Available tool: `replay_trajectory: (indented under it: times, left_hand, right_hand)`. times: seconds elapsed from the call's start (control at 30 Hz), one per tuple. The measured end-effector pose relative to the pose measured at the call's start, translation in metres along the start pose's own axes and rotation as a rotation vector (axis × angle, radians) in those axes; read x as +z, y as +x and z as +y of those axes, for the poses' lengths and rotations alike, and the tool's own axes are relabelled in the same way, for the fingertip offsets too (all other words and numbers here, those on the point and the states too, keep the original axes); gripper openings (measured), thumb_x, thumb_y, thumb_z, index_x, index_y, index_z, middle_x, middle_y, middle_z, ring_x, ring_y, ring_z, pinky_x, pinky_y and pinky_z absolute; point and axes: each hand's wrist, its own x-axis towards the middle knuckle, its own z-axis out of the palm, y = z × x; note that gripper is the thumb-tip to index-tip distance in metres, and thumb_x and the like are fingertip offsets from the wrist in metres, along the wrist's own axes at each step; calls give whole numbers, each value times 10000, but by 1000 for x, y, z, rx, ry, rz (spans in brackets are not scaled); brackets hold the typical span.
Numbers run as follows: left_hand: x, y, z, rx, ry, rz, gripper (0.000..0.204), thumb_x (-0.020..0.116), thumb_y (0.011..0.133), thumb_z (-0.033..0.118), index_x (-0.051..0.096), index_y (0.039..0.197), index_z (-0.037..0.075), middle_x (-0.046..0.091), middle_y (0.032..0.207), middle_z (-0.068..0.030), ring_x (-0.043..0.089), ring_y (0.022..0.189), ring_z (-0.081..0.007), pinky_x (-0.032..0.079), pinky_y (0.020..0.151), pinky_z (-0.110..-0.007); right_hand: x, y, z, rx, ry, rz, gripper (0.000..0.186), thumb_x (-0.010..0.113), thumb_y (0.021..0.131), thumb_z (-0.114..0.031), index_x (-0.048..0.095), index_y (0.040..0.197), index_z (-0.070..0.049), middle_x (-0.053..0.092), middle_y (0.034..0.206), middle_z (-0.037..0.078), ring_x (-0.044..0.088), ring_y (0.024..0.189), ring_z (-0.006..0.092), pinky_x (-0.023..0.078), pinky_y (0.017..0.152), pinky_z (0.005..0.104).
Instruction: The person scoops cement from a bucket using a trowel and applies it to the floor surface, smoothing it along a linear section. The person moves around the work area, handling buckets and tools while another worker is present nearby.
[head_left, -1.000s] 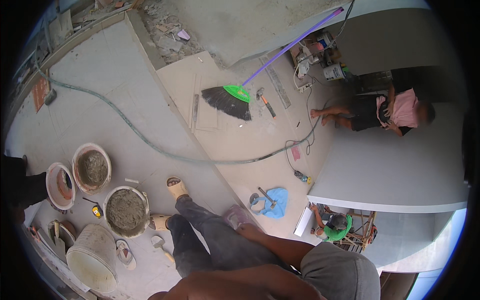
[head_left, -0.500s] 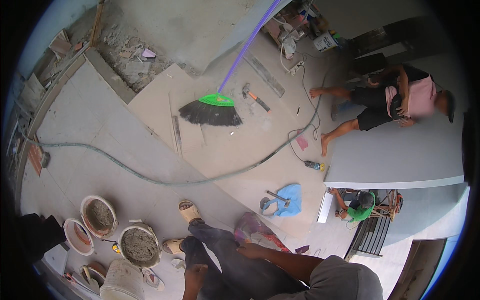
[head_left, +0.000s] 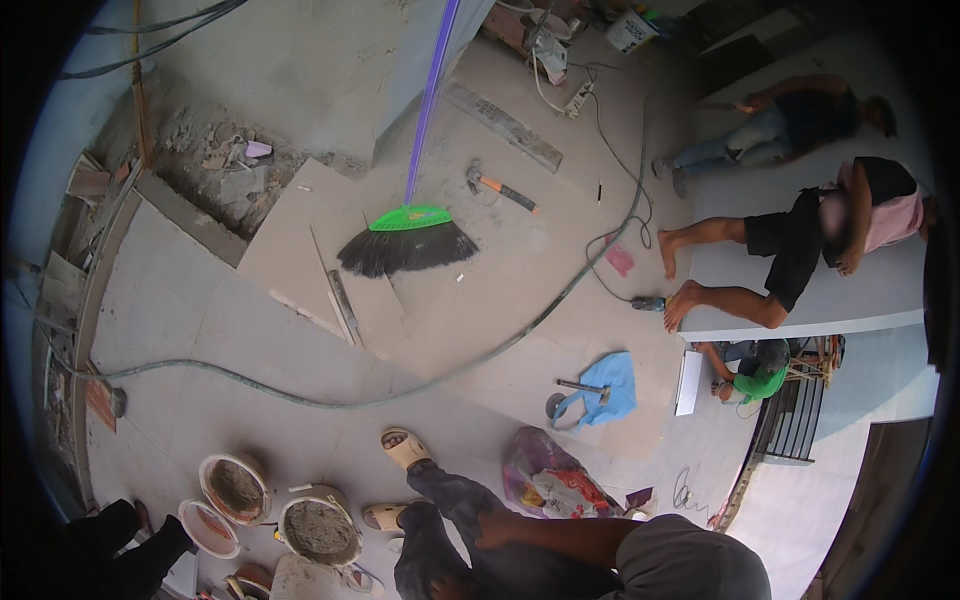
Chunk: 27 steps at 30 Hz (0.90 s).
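My right hand (head_left: 494, 530) rests on the dark trousers (head_left: 448, 497) over my leg, its fingers laid along the cloth with nothing in them. Low at the bottom edge, my left hand (head_left: 455, 588) lies near my other leg, dark and partly cut off, so its fingers are hard to make out. My feet wear tan sandals (head_left: 404, 448). Beside my right leg sits a plastic bag (head_left: 545, 480) with red and white contents. A hammer (head_left: 584, 388) lies across a blue cloth bag (head_left: 618, 385) farther off.
Mortar buckets (head_left: 320, 528) stand left of my feet. A hose (head_left: 390, 398) crosses the tiled floor. Beyond it lie a broom (head_left: 408, 240), an orange-handled hammer (head_left: 503, 190) and a power tool (head_left: 648, 303). Several people are around, one in pink (head_left: 888, 205), one in green (head_left: 762, 378).
My view has shifted, and my left hand has dropped toward the bottom edge. The person in pink has stepped; another person in jeans now shows behind. My right hand stays on my leg.
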Motion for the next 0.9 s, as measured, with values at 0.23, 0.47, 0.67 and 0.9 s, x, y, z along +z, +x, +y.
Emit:
replay_trajectory:
  times: [0.23, 0.47, 0.67, 0.9]
  left_hand:
    - [-11, 6, 20, -26, 99, -13, 741, 716, 856, 584, 596, 1298, 1, 597, 1271, -217, 539, 1196, -401, 437, 1018, -521]
    - [-21, 7, 9, -38, 153, -29, 778, 690, 859, 621, 565, 1350, 30, 550, 1343, -216, 482, 1265, -407, 398, 1058, -542]
    - [-23, 5, -7, -53, 150, -34, 811, 667, 862, 652, 539, 1395, 54, 510, 1404, -215, 433, 1324, -413, 365, 1092, -559]
    - [-19, 2, -30, -56, 151, -42, 851, 641, 865, 689, 508, 1447, 83, 463, 1476, -214, 376, 1392, -419, 327, 1132, -579]
  right_hand:
    - [-22, -11, 5, -122, -125, -82, 741, 551, 938, -513, 485, 1383, 75, 627, 1276, 281, 643, 1145, 461, 514, 972, 541]
    - [1, 18, 23, -198, -103, -66, 705, 554, 929, -501, 569, 1322, 84, 578, 1333, 293, 619, 1194, 448, 501, 996, 534]
    - [7, 26, 15, -114, -87, -82, 706, 553, 932, -500, 564, 1352, 68, 527, 1405, 293, 596, 1229, 466, 488, 1027, 529]
    - [27, 45, 13, -67, -68, -102, 738, 567, 941, -534, 534, 1381, 58, 556, 1372, 327, 598, 1241, 465, 494, 1019, 524]
